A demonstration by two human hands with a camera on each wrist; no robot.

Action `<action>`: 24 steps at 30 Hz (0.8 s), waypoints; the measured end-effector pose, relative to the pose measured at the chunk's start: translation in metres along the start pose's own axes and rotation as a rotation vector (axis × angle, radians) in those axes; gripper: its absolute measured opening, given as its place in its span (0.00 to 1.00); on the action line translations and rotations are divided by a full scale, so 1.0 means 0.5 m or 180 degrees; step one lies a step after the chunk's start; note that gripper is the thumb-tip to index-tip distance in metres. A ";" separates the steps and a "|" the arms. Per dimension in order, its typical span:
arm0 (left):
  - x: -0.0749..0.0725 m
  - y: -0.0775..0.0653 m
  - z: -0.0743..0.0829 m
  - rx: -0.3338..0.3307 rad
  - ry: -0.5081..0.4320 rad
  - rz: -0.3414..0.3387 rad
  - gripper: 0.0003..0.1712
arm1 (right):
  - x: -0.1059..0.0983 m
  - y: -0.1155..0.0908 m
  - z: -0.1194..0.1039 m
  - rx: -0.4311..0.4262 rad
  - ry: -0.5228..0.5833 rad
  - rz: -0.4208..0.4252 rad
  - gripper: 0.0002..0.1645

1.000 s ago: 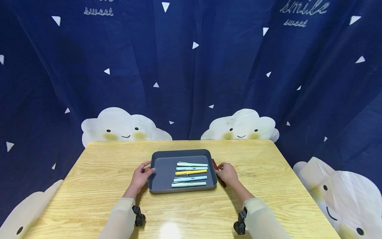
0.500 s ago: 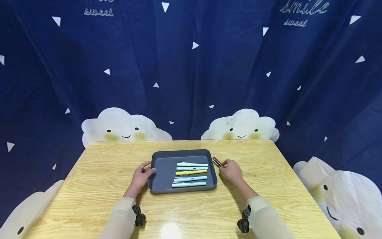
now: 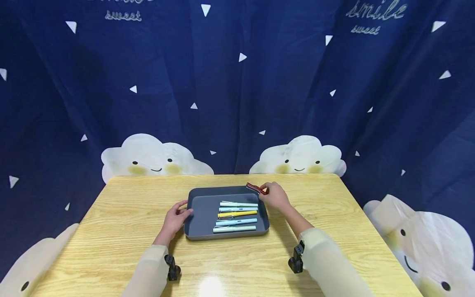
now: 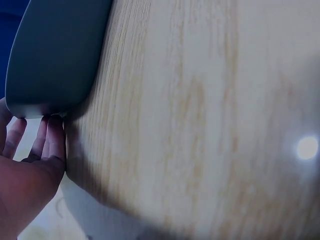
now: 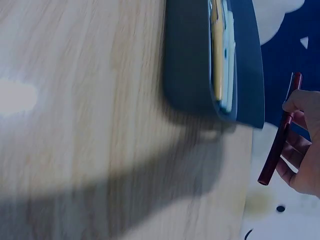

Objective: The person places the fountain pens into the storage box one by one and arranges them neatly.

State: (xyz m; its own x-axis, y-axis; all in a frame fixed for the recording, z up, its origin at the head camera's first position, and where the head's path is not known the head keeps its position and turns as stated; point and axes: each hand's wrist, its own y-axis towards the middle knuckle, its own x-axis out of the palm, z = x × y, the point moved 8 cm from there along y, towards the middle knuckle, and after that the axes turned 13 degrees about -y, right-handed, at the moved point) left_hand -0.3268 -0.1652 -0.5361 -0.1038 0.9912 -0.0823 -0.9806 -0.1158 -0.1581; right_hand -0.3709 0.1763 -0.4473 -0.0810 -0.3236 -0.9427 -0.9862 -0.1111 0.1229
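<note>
A dark grey rectangular tray (image 3: 200,225) lies on the table with several capped pens in its right half. A yellow pen (image 3: 241,214) is in the middle of the row, between light blue pens (image 3: 241,222) and paler ones such as the pale green pen (image 3: 237,229). My left hand (image 3: 174,220) grips the tray's left end, thumb at the rim and fingers against the outer wall. In my right hand (image 3: 276,198), a dark red pen (image 5: 280,140) with a clip is pinched between thumb and fingers. It is raised above the tray's far right corner, tilted in the right wrist view.
The wooden table (image 3: 130,206) reaches back to a dark blue curtain (image 3: 222,82) printed with white triangles and smiling clouds. Each sleeved forearm carries a small black wrist camera (image 3: 172,268).
My right hand has lifted the red pen from the table beside the tray's right side and carried it up, back and left over the far right corner. The left hand has stayed put.
</note>
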 end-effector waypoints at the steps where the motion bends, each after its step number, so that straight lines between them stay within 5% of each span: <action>1: 0.000 -0.001 0.001 0.0013 0.0004 0.0000 0.29 | 0.003 0.004 -0.012 -0.0051 -0.0017 -0.0017 0.18; 13: -0.001 0.002 -0.003 0.0005 -0.0062 -0.0001 0.29 | 0.044 0.029 -0.144 -0.0590 -0.0305 -0.0103 0.14; 24: -0.004 0.005 -0.004 0.0000 -0.0032 0.0009 0.29 | 0.102 0.044 -0.169 -0.0616 -0.0750 -0.0279 0.15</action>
State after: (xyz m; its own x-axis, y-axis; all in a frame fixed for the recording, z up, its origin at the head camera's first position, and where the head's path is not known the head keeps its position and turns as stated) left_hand -0.3289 -0.1676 -0.5383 -0.1081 0.9915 -0.0730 -0.9803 -0.1185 -0.1581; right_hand -0.3845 0.0780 -0.4664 -0.0503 -0.0809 -0.9955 -0.9470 -0.3129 0.0732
